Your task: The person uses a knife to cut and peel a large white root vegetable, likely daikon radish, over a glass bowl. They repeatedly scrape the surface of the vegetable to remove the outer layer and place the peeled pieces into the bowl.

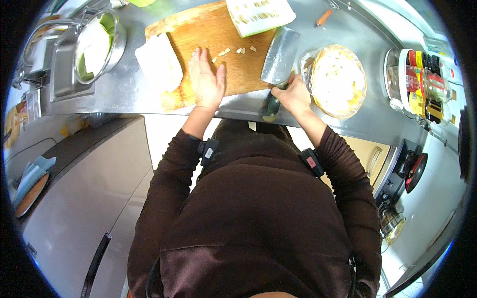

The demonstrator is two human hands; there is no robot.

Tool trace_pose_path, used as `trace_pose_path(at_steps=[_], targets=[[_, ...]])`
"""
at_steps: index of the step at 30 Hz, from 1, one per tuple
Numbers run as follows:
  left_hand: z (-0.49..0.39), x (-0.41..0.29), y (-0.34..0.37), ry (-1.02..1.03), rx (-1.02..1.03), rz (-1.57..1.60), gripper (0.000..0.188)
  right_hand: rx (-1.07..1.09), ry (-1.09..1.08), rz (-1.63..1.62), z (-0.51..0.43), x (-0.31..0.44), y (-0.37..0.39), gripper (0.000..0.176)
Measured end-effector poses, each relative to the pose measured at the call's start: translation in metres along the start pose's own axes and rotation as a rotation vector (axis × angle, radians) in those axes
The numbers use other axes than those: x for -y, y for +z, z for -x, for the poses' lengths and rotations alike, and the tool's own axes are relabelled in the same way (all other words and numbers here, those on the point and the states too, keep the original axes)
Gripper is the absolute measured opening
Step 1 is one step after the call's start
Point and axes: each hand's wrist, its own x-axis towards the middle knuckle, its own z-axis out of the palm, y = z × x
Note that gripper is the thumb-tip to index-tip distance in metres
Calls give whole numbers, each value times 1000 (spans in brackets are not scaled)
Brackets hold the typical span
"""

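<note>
My left hand (205, 80) rests palm down with nothing in it on a wooden cutting board (201, 28). Several pale seeds (223, 53) lie on the board just beyond its fingers. My right hand (294, 93) grips the dark green handle of a cleaver (281, 56), whose wide blade lies across the board's right edge. At the board's left edge is a large white-fleshed piece of melon or gourd (160, 61). Another piece with green rind and rows of seeds (261, 16) sits at the board's top right. Right of the cleaver stands a woven basket (363, 83) with pale, overexposed contents.
A metal bowl (121, 41) holding green-rinded pieces stands by the sink (67, 89) at left. A peeler with an orange-brown handle (323, 18) lies at top right. Far right is a rack of jars (404, 80). The metal counter's front edge runs before my body.
</note>
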Motion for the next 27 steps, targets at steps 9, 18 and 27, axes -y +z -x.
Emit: trace_pose_path(at_steps=[9,18,27], targets=[[-24,-59,72,-37,-40,701,66,79,-57,-873,13,-44,14,35],[-25,-37,48,53,-86,271,28,233,-105,-833,21,-46,28,27],[-15,-54,59,-38,-64,452,33,424,-128,-651,26,-23,62,33]])
